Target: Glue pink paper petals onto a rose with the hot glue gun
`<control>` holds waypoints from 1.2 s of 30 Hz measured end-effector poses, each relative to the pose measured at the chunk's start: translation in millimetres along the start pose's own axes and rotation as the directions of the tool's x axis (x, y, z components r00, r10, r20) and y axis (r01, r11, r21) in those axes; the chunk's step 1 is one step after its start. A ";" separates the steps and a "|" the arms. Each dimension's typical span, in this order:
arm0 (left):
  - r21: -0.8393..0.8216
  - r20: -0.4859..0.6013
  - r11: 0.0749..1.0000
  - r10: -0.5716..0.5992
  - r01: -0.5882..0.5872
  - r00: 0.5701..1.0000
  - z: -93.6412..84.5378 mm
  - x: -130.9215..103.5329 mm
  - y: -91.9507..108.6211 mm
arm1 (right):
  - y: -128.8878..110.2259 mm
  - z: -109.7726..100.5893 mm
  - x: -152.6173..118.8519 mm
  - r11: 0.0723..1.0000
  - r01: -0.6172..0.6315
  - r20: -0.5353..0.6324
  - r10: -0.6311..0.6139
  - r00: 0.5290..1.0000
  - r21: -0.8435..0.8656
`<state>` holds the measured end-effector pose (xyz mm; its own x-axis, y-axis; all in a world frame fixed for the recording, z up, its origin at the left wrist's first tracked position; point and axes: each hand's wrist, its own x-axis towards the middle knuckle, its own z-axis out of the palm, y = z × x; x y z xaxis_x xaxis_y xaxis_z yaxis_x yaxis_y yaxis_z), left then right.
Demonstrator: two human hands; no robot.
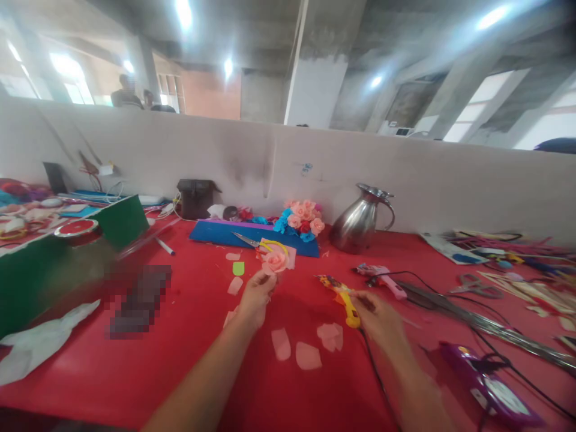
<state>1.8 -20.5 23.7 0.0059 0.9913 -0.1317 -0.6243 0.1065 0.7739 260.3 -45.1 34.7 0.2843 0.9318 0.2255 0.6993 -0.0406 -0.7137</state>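
Between the fingertips of my left hand (pixel 258 300) is a pink paper rose (pixel 274 262), held upright above the red table. My right hand (pixel 380 318) has its thumb and fingers closed at the side of a corded yellow glue gun (pixel 350 309), whose tip points left and away from me. Loose pink paper petals (pixel 308 356) lie in front of and between my hands, with another petal (pixel 234 285) to the left near a green paper piece (pixel 238 268). Behind the rose are yellow-handled scissors (pixel 246 240), partly hidden, on a blue board (pixel 211 234).
Pink and blue paper flowers (pixel 303 219) sit by the back wall, beside a metal jug (pixel 357 222). On the right are a pink glue gun (pixel 389 282), a purple device (pixel 490 384), grey scissors (pixel 479 286) and black cords. A lidded jar (pixel 81 258) stands left.
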 end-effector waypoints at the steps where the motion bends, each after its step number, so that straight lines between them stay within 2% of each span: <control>1: 0.023 0.011 0.999 0.031 -0.031 0.999 0.2 -0.2 -0.9 | 7.3 -2.0 0.3 0.999 -0.019 0.006 0.020 1.000 -0.029; 4: 0.054 0.065 0.991 0.117 -0.121 0.991 1.1 -1.2 -2.3 | 12.6 1.2 -6.3 0.998 0.009 0.009 -0.008 1.000 -0.063; 8: 0.075 0.148 0.977 0.188 -0.201 0.971 1.5 -2.8 -2.1 | -12.2 11.6 -26.1 0.994 0.106 0.038 -0.105 0.994 -0.021; 10: 0.107 0.181 0.972 0.189 -0.210 0.965 1.0 -3.5 -1.7 | -27.5 13.6 -39.5 0.991 0.132 0.088 -0.130 0.988 -0.016; 13: 0.133 0.148 0.971 0.180 -0.200 0.972 -0.2 -3.5 -1.3 | -43.6 13.2 -61.2 0.985 0.168 0.201 -0.158 0.967 -0.036; 16: 0.103 0.122 0.976 0.179 -0.192 0.976 -1.5 -1.1 -1.3 | -50.7 13.8 -79.5 0.977 0.214 0.279 -0.201 0.939 -0.017; 20: 0.099 0.204 0.975 0.176 -0.199 0.963 -3.0 0.9 0.0 | -53.7 19.3 -95.3 0.946 0.318 0.332 -0.283 0.900 -0.056; 32: 0.160 0.234 0.967 0.158 -0.198 0.959 -7.5 0.6 -2.1 | -63.5 26.2 -103.2 0.854 0.479 0.429 -0.363 0.827 -0.201; 36: 0.161 0.227 0.967 0.156 -0.195 0.961 -8.0 0.6 -2.1 | -65.6 31.0 -105.5 0.814 0.509 0.454 -0.355 0.817 -0.281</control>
<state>-3.1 -20.8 17.1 0.0852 0.9872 0.1350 -0.4796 -0.0782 0.8740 164.1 -129.6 37.2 -0.3137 0.9397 0.1365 0.8977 0.3403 -0.2797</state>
